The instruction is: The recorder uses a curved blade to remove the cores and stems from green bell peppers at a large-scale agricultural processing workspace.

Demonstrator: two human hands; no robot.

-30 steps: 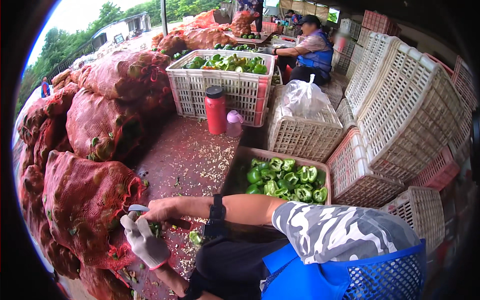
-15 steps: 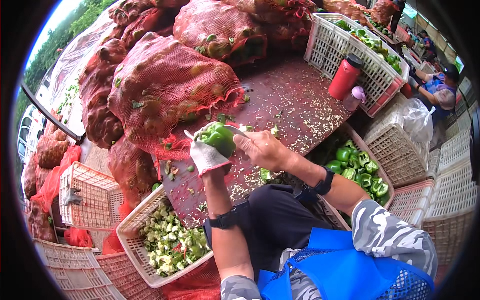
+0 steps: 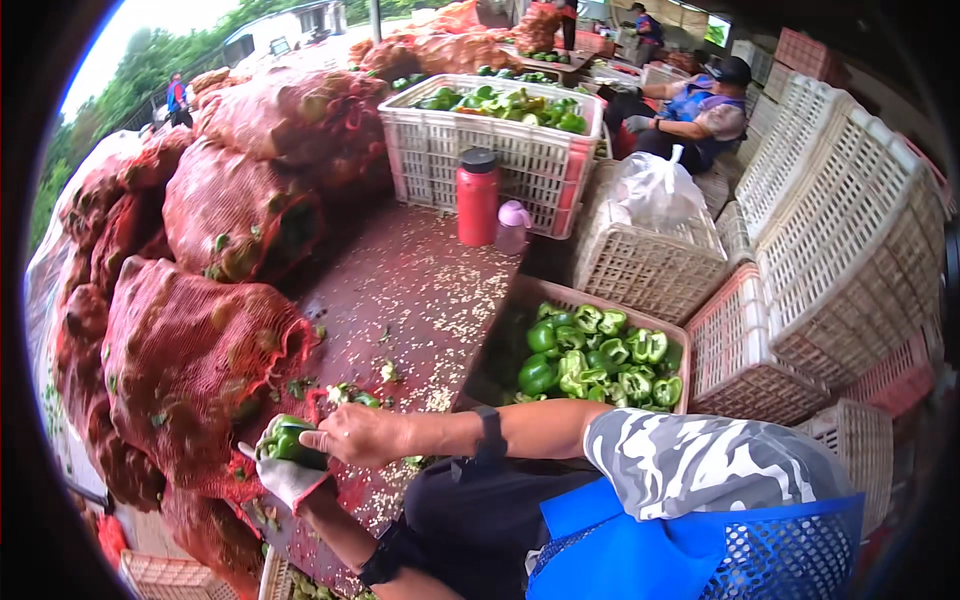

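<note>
My left hand (image 3: 292, 482), in a white glove, is closed around a green bell pepper (image 3: 294, 441) above the near part of the reddish work board (image 3: 400, 275). My bare right hand (image 3: 358, 436) is closed against the pepper's right side, its thumb on the pepper. A thin grey blade, like a small knife's, showed at this hand a moment ago; now the fingers hide it. Pale seeds and green scraps (image 3: 389, 372) lie scattered over the board.
Red mesh sacks (image 3: 200, 360) crowd the left. A crate of cut green peppers (image 3: 683, 350) sits at right. Behind the board stand a red bottle (image 3: 478, 200), a small pink-lidded bottle (image 3: 513, 228) and a full white crate (image 3: 480, 130). Another person (image 3: 705, 115) sits beyond stacked crates (image 3: 840, 220).
The view has swung to the right, so the board, sacks and hands appear farther left. Both hands stay on the pepper. The grey blade no longer shows, and the scraps crate is mostly out of view.
</note>
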